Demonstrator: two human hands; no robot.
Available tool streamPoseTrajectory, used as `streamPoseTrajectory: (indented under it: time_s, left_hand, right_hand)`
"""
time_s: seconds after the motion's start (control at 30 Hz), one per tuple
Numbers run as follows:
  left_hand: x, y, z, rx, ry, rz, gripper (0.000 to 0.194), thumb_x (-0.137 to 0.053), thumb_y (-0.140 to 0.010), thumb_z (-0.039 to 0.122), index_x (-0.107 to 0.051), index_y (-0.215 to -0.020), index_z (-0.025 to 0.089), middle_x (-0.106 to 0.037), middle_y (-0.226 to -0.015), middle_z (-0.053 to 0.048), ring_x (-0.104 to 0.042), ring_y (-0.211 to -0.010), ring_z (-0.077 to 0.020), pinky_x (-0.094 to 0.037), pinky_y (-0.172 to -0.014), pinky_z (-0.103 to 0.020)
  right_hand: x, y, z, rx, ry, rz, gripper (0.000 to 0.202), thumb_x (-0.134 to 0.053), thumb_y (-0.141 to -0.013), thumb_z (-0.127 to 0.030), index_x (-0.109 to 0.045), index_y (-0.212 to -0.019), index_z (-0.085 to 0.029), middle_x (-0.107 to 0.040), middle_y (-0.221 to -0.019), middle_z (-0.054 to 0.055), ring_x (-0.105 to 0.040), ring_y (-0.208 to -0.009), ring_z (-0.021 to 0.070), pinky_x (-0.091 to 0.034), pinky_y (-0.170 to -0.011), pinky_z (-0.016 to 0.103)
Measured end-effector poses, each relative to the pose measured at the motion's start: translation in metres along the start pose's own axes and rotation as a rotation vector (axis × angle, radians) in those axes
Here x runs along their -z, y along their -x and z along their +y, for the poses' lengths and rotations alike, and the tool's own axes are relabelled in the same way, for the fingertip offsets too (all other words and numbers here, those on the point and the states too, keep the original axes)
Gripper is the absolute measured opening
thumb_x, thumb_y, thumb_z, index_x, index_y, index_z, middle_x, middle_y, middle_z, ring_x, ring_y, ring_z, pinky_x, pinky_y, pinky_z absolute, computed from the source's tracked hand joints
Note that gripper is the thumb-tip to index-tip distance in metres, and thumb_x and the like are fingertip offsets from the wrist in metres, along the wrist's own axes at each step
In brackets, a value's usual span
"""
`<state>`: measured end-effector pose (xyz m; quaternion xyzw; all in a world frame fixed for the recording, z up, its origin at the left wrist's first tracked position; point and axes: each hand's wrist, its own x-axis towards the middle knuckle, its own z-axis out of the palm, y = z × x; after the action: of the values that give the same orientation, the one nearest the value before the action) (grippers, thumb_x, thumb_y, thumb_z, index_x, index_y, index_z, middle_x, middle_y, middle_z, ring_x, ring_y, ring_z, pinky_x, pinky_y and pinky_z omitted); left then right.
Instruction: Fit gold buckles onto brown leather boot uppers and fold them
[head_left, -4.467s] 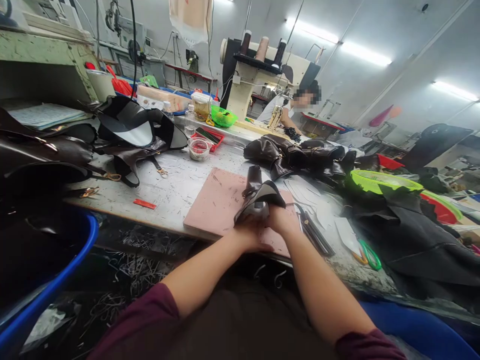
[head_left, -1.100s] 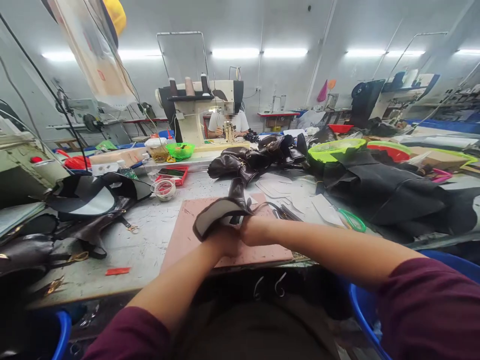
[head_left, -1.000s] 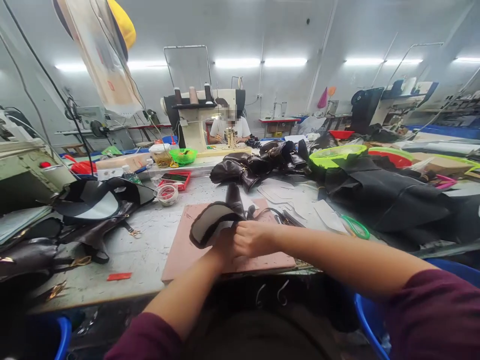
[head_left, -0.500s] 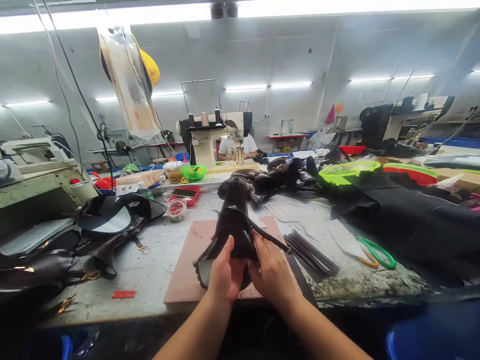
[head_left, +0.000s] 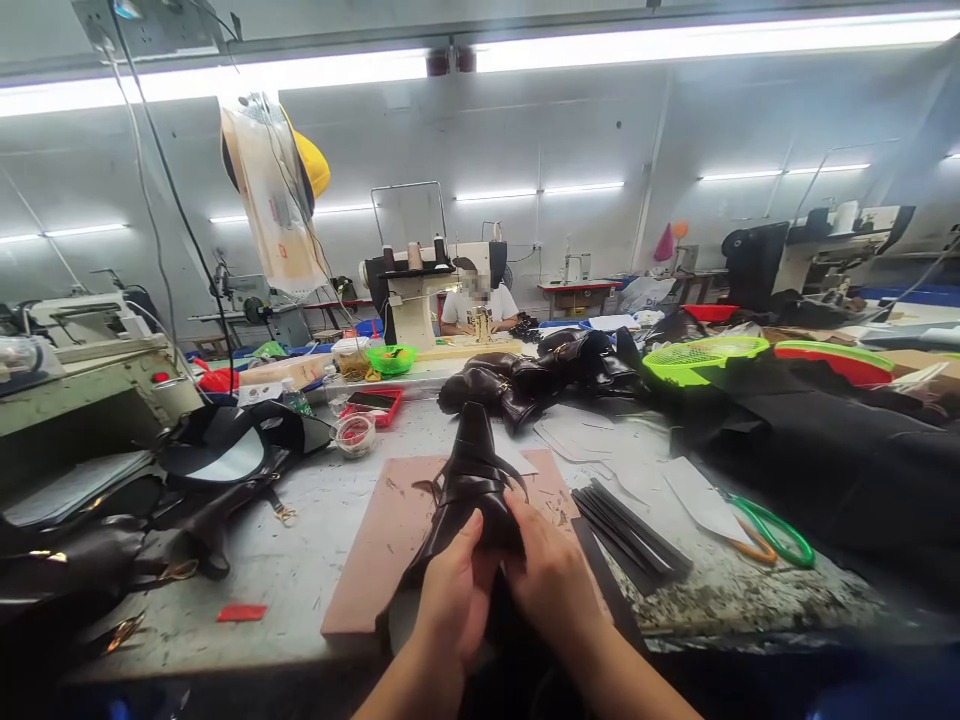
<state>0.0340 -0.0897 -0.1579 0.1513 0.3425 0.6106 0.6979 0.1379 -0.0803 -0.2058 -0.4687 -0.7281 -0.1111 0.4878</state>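
A glossy dark brown leather boot upper is between my hands, its narrow toe end pointing away from me over a pink board. Thin straps cross its middle. My left hand grips the near part from the left, thumb on top. From the right, my right hand closes on the same upper, its fingertips at the strap. The undersides of both hands and the near end of the upper are partly hidden.
More boot uppers lie behind and at left. Dark strips, green-and-orange-handled scissors and black material are to the right. A red tray stands back left. Across the table, a person sits at a sewing machine.
The strap that stuck out to the right now lies across the upper. The upper has turned and come slightly nearer to me, with both hands still on it. The view has tilted up.
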Motion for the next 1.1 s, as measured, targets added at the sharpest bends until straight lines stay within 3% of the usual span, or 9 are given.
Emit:
streamPoseTrajectory:
  time_s: [0.13, 0.27, 0.37, 0.53, 0.63, 0.8, 0.97, 1.1]
  left_hand:
    - [0.001, 0.007, 0.003, 0.098, 0.075, -0.163, 0.027, -0.042, -0.089, 0.019, -0.067, -0.095, 0.009, -0.068, -0.099, -0.013, -0.063, -0.094, -0.0203, -0.047, -0.089, -0.032]
    - [0.004, 0.009, 0.005, 0.192, 0.161, -0.33, 0.037, -0.033, -0.093, 0.026, -0.066, -0.099, 0.011, -0.066, -0.106, -0.011, -0.058, -0.103, -0.0204, -0.041, -0.096, -0.033]
    - [0.006, 0.006, 0.005, 0.192, 0.133, -0.294, 0.034, -0.037, -0.092, 0.026, -0.067, -0.097, 0.011, -0.067, -0.103, -0.01, -0.058, -0.104, -0.0196, -0.039, -0.099, -0.032]
    - [0.006, 0.001, 0.002, 0.041, 0.062, -0.127, 0.023, -0.048, -0.086, 0.018, -0.068, -0.095, 0.01, -0.068, -0.099, -0.011, -0.055, -0.108, -0.0207, -0.034, -0.102, -0.033]
    - [0.011, -0.002, -0.002, 0.079, 0.116, -0.215, 0.027, -0.046, -0.087, 0.022, -0.068, -0.096, 0.009, -0.066, -0.103, -0.012, -0.051, -0.113, -0.0221, -0.03, -0.105, -0.035]
    - [0.026, -0.01, -0.015, 0.126, 0.106, -0.427, 0.035, -0.052, -0.083, 0.035, -0.063, -0.109, 0.015, -0.059, -0.119, -0.01, -0.038, -0.125, -0.0234, -0.024, -0.108, -0.036]
    - [0.029, -0.01, -0.025, 0.115, 0.05, -0.433, 0.039, -0.056, -0.08, 0.039, -0.061, -0.112, 0.018, -0.053, -0.126, -0.007, -0.031, -0.129, -0.0235, -0.021, -0.109, -0.035]
    - [0.033, -0.01, -0.026, 0.108, 0.025, -0.442, 0.039, -0.057, -0.08, 0.04, -0.061, -0.112, 0.019, -0.053, -0.126, -0.006, -0.026, -0.132, -0.0219, -0.017, -0.111, -0.033]
  right_hand:
    - [0.0, -0.003, 0.0, 0.035, -0.056, -0.019, 0.066, -0.036, -0.064, -0.001, -0.039, -0.129, -0.008, -0.065, -0.107, 0.015, -0.065, -0.092, 0.0224, -0.056, -0.073, 0.033]
    - [0.002, -0.003, 0.001, 0.026, -0.089, 0.021, 0.069, -0.034, -0.068, 0.0, -0.03, -0.136, -0.014, -0.064, -0.111, 0.012, -0.063, -0.096, 0.0208, -0.055, -0.075, 0.032]
    - [0.001, -0.001, 0.002, 0.049, -0.126, -0.016, 0.071, -0.034, -0.068, 0.001, -0.03, -0.136, -0.018, -0.064, -0.11, 0.009, -0.063, -0.096, 0.0188, -0.055, -0.077, 0.031]
    - [-0.006, 0.005, 0.001, 0.047, -0.005, 0.019, 0.066, -0.037, -0.07, -0.002, -0.035, -0.134, -0.017, -0.061, -0.109, 0.013, -0.06, -0.1, 0.0236, -0.055, -0.077, 0.037]
    - [-0.01, 0.006, 0.0, 0.089, 0.035, 0.036, 0.067, -0.036, -0.071, 0.0, -0.029, -0.137, -0.013, -0.063, -0.104, 0.014, -0.061, -0.096, 0.023, -0.055, -0.076, 0.036]
    - [-0.011, 0.003, 0.0, 0.09, 0.166, -0.081, 0.068, -0.032, -0.074, 0.002, -0.021, -0.14, -0.013, -0.063, -0.103, 0.017, -0.064, -0.087, 0.0235, -0.057, -0.066, 0.033]
    - [-0.009, 0.001, 0.0, 0.059, 0.175, -0.223, 0.075, -0.032, -0.072, 0.002, -0.012, -0.142, -0.016, -0.062, -0.102, 0.016, -0.065, -0.077, 0.0222, -0.055, -0.056, 0.03]
    - [-0.004, -0.002, 0.001, 0.03, 0.174, -0.359, 0.075, -0.035, -0.072, 0.0, -0.023, -0.14, -0.028, -0.061, -0.097, 0.011, -0.064, -0.061, 0.0184, -0.054, -0.05, 0.028]
